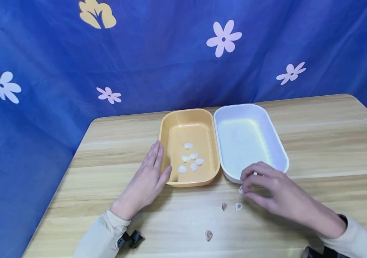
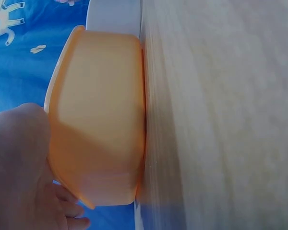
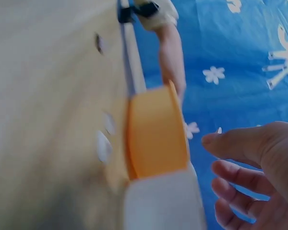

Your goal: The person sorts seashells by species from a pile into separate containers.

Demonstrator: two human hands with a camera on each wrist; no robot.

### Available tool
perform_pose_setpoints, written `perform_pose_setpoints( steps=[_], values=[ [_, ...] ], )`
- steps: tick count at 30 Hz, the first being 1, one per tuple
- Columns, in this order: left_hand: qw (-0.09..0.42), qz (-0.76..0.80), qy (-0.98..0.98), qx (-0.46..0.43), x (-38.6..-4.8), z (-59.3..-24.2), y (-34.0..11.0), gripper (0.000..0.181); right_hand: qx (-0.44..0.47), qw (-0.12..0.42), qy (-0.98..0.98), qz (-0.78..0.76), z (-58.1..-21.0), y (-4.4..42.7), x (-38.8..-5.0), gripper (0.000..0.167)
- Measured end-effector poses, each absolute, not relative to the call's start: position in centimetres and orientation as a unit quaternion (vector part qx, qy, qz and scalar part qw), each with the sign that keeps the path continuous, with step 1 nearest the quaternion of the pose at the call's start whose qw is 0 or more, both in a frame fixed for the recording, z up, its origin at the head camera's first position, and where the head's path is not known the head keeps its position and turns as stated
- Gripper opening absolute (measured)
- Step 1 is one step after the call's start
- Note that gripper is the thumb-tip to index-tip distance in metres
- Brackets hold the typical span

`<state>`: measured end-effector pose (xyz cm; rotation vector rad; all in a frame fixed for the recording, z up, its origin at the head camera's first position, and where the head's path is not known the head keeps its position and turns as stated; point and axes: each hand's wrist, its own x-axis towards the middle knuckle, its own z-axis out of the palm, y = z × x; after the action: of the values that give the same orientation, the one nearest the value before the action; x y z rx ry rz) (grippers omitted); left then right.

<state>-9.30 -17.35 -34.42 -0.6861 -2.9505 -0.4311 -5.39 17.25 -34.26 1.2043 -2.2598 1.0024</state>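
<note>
My left hand (image 1: 146,181) lies along the left side of an orange tray (image 1: 213,175), fingers straight at its rim; the left wrist view shows the thumb against that rim. Inside the tray are several pale seashells (image 1: 182,169). My right hand (image 1: 275,191) is by the near end of a white tray (image 1: 235,129), thumb and forefinger pinching a small seashell (image 1: 241,190). Only the tip of this shell (image 3: 219,130) shows in the right wrist view. On the table nearby lie a brownish shell (image 1: 224,206), a whitish shell (image 1: 238,206) and another brownish shell (image 1: 208,235).
Both trays stand side by side, touching or nearly so, on a wood-grain table (image 1: 325,143). A blue curtain (image 1: 170,71) with flower shapes hangs behind the table's far edge. Dark devices (image 1: 135,239) are strapped at the wrists.
</note>
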Motion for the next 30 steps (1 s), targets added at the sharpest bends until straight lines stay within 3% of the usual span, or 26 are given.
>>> perform_pose_setpoints(
  steps=[4,7,12,19,24,30],
  values=[
    [0.036,-0.141,-0.964,-0.221,-9.2,-34.6,-17.4,0.068,0.408,0.186,-0.812,0.375,-33.8,18.1,-7.4,0.028],
    [0.034,-0.141,-0.964,-0.222,-9.0,-34.8,-17.4,0.068,0.389,0.18,-0.824,0.372,-33.7,18.7,-8.7,0.034],
    [0.03,-0.141,-0.964,-0.222,-8.8,-34.9,-17.4,0.068,0.362,0.173,-0.851,0.339,-34.1,19.3,-10.5,0.018],
    [0.03,-0.143,-0.964,-0.221,-8.6,-35.2,-17.4,0.068,0.318,0.158,-0.887,0.297,-34.5,18.9,-12.2,0.024],
    [0.036,-0.145,-0.963,-0.224,-8.6,-35.5,-17.4,0.067,0.314,0.134,-0.898,0.277,-34.8,18.7,-13.1,0.019],
    [0.048,-0.142,-0.962,-0.229,-9.0,-35.2,-17.4,0.067,0.292,0.119,-0.908,0.275,-33.9,19.0,-12.0,0.018]
  ],
)
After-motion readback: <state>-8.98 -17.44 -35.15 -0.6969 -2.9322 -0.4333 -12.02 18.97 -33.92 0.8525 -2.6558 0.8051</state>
